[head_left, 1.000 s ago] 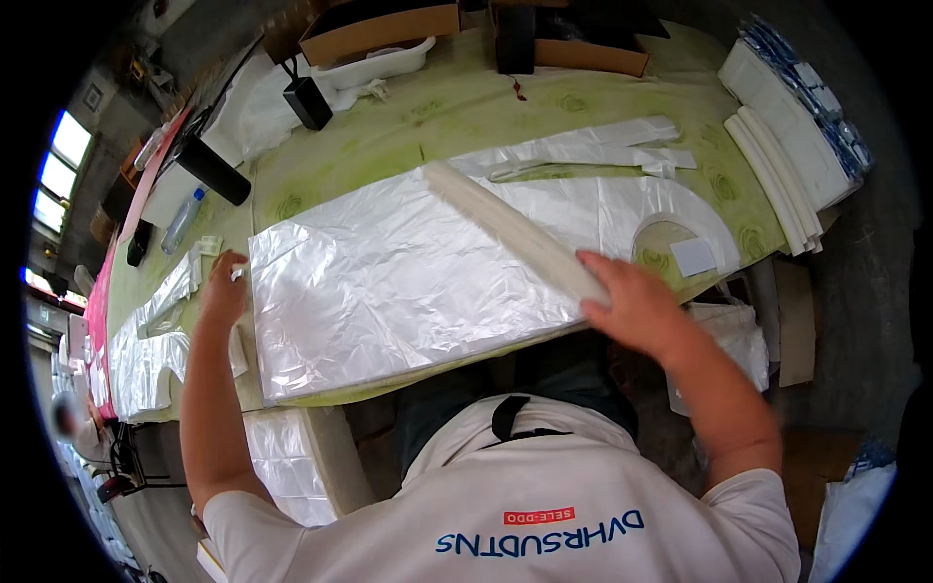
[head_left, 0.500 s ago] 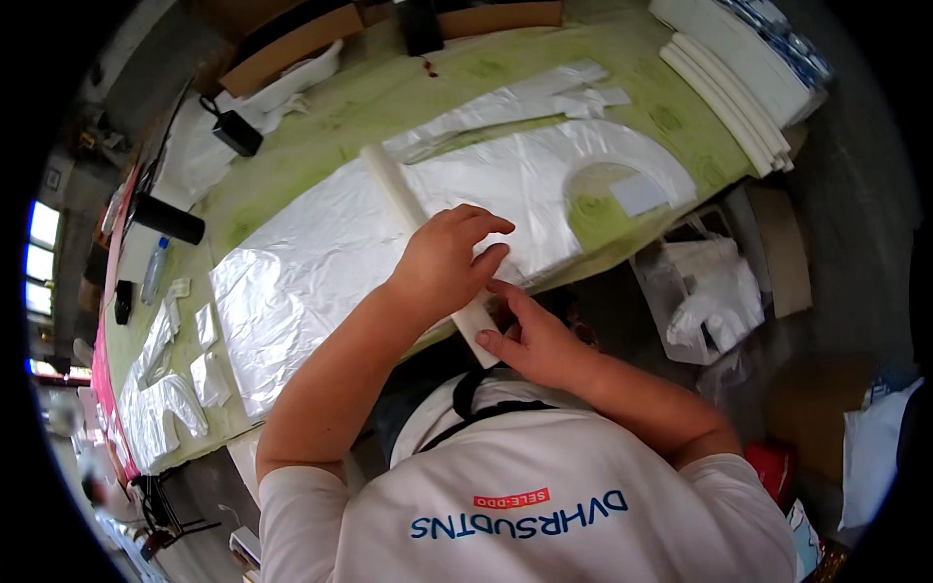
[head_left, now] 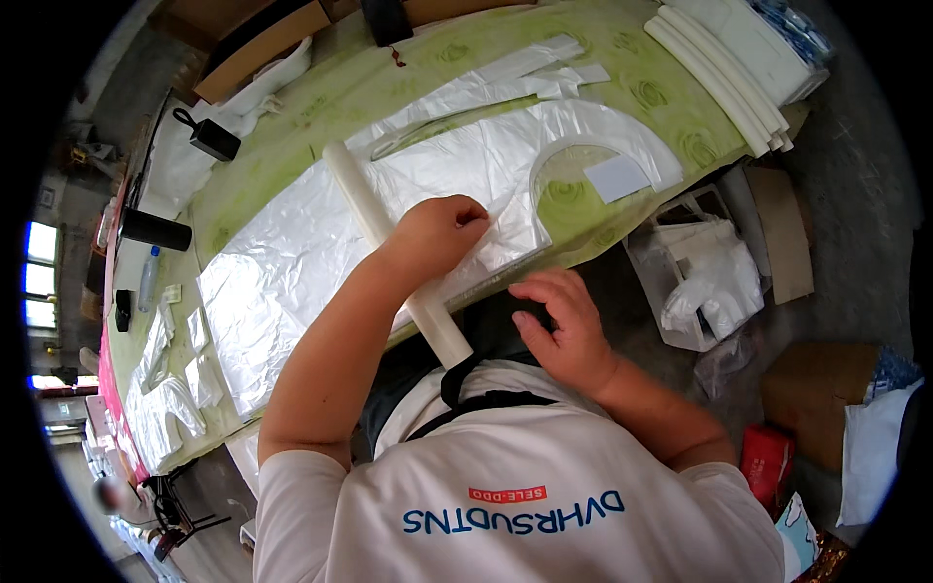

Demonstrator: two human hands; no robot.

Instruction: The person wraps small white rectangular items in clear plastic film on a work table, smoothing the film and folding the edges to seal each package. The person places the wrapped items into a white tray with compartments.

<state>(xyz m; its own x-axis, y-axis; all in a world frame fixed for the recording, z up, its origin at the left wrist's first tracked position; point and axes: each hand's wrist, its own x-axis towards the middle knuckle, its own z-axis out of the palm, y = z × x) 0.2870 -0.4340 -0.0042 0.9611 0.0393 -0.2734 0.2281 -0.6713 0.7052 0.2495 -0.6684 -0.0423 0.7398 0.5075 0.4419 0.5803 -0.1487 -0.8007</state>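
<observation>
A thin white plastic apron [head_left: 262, 277] with a curved neck loop [head_left: 646, 146] lies spread on the table. Across it runs a white roll or tube [head_left: 352, 192], its near end [head_left: 442, 335] sticking out past the table edge toward my waist. My left hand [head_left: 434, 236] is over the roll, its fingertips pinched together at a raised fold of the plastic; the exact grip is partly hidden. Off the table edge, my right hand [head_left: 566, 325] hangs with bent fingers apart and nothing in them. A small white card [head_left: 616, 179] lies inside the neck loop.
White tubes [head_left: 717, 78] are stacked at the far right. A bin [head_left: 692, 335] with crumpled plastic stands below the table's right edge. On the left are a black cylinder [head_left: 155, 229], a water bottle [head_left: 149, 280] and folded plastic pieces [head_left: 167, 413]. A black box [head_left: 214, 141] sits further back.
My right hand has let go of the roll's near end and moved right and away. My left hand has gone from spread fingers to a pinch. The view has shifted slightly.
</observation>
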